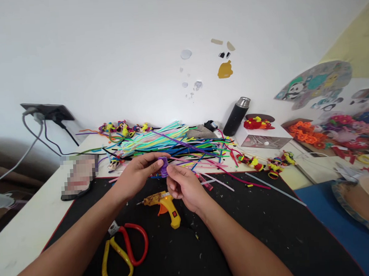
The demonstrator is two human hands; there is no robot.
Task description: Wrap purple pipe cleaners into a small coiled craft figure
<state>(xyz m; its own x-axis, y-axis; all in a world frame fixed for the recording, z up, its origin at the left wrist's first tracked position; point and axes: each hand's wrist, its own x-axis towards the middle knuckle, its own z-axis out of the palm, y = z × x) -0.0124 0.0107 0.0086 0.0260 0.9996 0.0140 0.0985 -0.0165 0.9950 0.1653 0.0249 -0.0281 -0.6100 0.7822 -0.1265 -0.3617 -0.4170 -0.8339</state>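
Observation:
A small purple fuzzy piece (164, 168) is held up between both hands, above the black mat (239, 230). My left hand (143, 170) pinches its upper left part with thumb and fingers. On its right side, my right hand (184, 186) has thumb and curled fingers closed at its edge. Below the hands lies a yellow glue gun (167, 205), its nozzle pointing left and a small orange light showing. Scissors (128, 250) with one red and one yellow handle rest on the mat at the lower left, blades partly hidden under my left forearm.
Many coloured pipe cleaners (172, 145) are piled behind the mat. A black flask (237, 116) and a white box (261, 139) stand at the back right. Small colourful figures (275, 166) sit nearby. A clear stick (275, 189) crosses the mat's right edge. Cables hang left.

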